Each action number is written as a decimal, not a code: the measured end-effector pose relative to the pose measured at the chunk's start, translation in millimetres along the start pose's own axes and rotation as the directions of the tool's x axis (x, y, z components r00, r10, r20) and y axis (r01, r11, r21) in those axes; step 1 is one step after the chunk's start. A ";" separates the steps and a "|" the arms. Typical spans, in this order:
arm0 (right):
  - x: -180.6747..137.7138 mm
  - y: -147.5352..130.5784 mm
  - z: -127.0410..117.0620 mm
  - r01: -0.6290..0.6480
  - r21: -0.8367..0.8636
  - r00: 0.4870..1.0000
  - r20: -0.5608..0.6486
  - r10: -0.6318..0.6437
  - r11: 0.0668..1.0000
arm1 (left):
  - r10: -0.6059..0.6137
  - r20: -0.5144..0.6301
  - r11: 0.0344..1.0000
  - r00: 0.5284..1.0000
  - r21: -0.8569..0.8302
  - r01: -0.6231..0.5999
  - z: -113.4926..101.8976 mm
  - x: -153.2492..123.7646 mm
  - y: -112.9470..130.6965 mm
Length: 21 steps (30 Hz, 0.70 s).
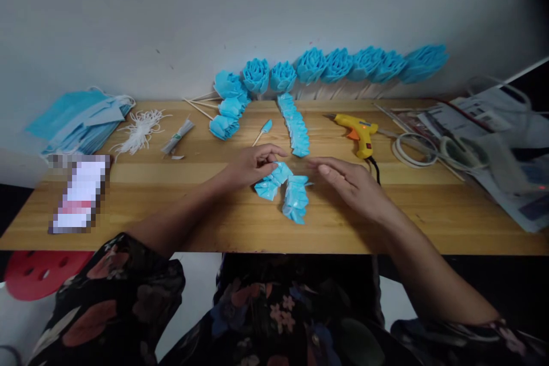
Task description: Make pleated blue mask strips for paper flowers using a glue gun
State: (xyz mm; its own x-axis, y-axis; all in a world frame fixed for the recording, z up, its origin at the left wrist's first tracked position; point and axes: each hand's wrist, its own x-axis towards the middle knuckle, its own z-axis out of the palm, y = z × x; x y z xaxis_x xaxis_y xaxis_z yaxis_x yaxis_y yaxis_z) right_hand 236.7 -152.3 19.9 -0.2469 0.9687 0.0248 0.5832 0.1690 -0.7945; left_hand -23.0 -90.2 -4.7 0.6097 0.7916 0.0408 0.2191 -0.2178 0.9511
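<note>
My left hand (253, 167) is curled at the near middle of the table. Its thumb and fingers are on the upper edge of a short row of light-blue folded petals (270, 182). Just right of that lies a second short row of blue petals (295, 200). To their right, my right hand (349, 183) has its fingers stretched out and holds nothing. A longer row of overlapping blue petals (294, 126) lies beyond both hands. Near my left fingers is a thin stick with a blue bud (266, 127) at its tip.
Finished blue flowers (338, 64) stand along the wall; several more on sticks (227, 107) lie left of them. A yellow glue gun (360, 132), tape roll (414, 150) and papers (521, 206) are at right. Blue masks (83, 126), white cords (141, 131), wire ties (176, 138) and a phone (81, 194) are at left.
</note>
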 end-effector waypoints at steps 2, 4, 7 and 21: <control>3.3 -4.4 8.9 0.043 0.052 0.998 0.040 -0.046 0.998 | 0.012 0.000 1.000 1.000 0.011 -0.012 1.0 -0.8 1.9; 5.7 -4.1 18.8 0.052 0.111 0.992 0.111 -0.065 0.992 | 0.014 0.002 0.999 1.000 0.042 -0.014 0.4 -0.8 2.4; 4.6 2.3 24.8 -0.004 0.129 0.986 0.169 -0.018 0.992 | 0.000 -0.038 0.986 0.999 0.166 0.007 -5.3 1.5 -0.2; 34.7 -14.4 6.4 -0.089 0.376 0.993 0.107 0.052 0.923 | 0.388 -0.088 0.828 0.917 0.470 -0.305 -7.0 -0.8 14.4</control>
State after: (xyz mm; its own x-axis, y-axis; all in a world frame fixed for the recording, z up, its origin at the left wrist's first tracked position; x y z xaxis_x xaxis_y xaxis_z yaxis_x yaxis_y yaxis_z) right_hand 214.8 -122.3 28.3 -0.2976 0.9512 -0.0817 0.2694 0.0016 -0.9630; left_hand -25.7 -90.0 11.1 0.5775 0.6917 0.4335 0.3532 -0.6905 0.6312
